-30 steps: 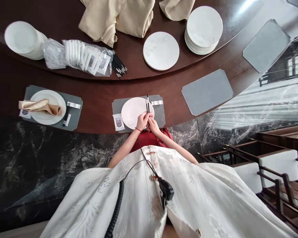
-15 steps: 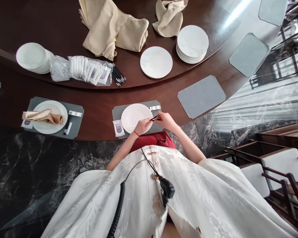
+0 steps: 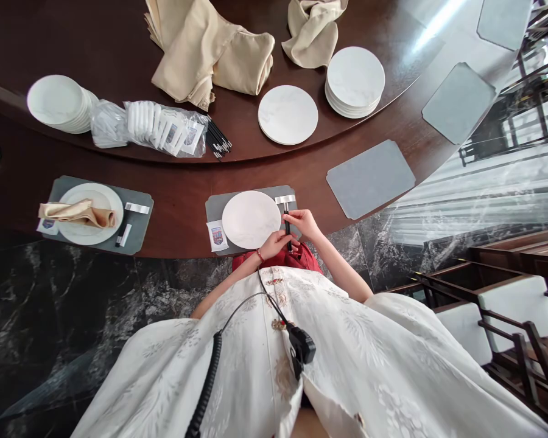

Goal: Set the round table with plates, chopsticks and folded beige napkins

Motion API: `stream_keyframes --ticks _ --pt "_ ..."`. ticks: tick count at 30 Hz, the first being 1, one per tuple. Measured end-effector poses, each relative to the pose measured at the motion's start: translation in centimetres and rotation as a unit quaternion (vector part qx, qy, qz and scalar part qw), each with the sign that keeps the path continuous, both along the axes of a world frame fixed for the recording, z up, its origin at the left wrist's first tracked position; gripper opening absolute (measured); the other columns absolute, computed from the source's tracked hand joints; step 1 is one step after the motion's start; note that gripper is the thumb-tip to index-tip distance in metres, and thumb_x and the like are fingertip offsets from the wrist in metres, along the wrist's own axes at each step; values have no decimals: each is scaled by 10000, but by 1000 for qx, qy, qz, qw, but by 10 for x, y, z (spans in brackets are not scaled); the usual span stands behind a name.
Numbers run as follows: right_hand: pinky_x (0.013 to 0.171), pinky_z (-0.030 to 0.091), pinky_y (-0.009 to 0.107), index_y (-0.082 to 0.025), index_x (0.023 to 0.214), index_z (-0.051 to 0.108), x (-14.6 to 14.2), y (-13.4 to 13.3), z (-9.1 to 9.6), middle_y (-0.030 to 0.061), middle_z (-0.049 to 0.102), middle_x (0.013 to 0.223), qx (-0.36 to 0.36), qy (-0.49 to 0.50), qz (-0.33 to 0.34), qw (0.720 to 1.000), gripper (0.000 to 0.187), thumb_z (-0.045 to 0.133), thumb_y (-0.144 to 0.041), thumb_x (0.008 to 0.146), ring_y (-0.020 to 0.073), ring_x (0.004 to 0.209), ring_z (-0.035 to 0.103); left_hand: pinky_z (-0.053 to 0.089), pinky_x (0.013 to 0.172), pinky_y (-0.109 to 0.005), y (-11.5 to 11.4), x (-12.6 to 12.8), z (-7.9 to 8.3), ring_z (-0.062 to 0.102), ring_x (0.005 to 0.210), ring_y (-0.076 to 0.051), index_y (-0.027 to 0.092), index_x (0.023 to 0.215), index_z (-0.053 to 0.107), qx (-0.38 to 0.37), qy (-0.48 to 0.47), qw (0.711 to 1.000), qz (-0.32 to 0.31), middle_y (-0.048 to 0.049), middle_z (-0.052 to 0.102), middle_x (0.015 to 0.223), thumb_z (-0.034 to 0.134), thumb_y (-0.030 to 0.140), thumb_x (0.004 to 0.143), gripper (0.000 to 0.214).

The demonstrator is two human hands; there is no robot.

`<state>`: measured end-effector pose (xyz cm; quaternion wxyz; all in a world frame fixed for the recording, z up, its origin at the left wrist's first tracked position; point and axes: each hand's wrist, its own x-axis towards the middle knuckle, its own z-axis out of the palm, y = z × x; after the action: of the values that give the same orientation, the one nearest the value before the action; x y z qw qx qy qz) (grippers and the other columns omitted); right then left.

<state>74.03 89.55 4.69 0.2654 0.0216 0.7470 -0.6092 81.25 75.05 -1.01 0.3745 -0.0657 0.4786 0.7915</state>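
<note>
A pair of black chopsticks (image 3: 287,229) with silvery ends stands lengthwise at the right of the white plate (image 3: 251,216). The far ends lie at the silvery chopstick rest (image 3: 285,199). My right hand (image 3: 305,224) pinches the chopsticks near their upper part. Lower down, my left hand (image 3: 275,244) has its fingers closed around them near the table edge. Under the plate is a grey placemat (image 3: 214,210), with a small white printed packet (image 3: 217,235) at its left corner.
A finished-looking setting with a folded napkin (image 3: 80,213) lies left. On the raised inner tabletop are a plate stack (image 3: 355,79), another plate stack (image 3: 57,100), bagged packets (image 3: 164,128), loose chopsticks (image 3: 218,139) and beige cloths (image 3: 214,52). Chairs (image 3: 506,310) stand right.
The chopsticks have swung from a slanted position over the plate's right edge to lengthwise beside it, meeting the rest. My left hand has moved right and nearer to my body.
</note>
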Motion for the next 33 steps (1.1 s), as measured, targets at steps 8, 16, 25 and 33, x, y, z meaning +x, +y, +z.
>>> stream_keyframes --ticks 8,16,25,33 --pt "522 382 203 -172 606 479 15 13 -22 -32 522 553 -33 -104 117 987 498 769 -575 648 80 544 455 577 692 -297 -18 3 -16 743 770 -232 102 845 665 -85 -49 991 -86 -147 755 864 693 625 794 527" --pt "632 479 228 -182 620 514 -41 -2 -132 4 601 571 226 -49 59 971 277 717 -337 727 153 634 611 547 625 -231 -80 -14 -28 732 728 -159 137 1177 610 -304 -54 945 106 -147 727 1092 576 545 917 485" --pt "612 488 206 -126 844 652 -50 -17 -193 48 690 725 320 -137 150 925 93 697 -193 797 119 577 624 533 719 -233 -125 1 -26 732 780 -159 126 1088 612 -334 -79 922 178 -131 743 963 585 585 891 500" --pt "605 530 228 -98 853 667 -50 -21 -183 57 686 712 299 -189 131 926 170 754 -130 710 142 595 636 521 728 -253 -116 5 -28 728 758 -163 134 1035 626 -318 -93 926 183 -117 747 923 632 566 858 467"
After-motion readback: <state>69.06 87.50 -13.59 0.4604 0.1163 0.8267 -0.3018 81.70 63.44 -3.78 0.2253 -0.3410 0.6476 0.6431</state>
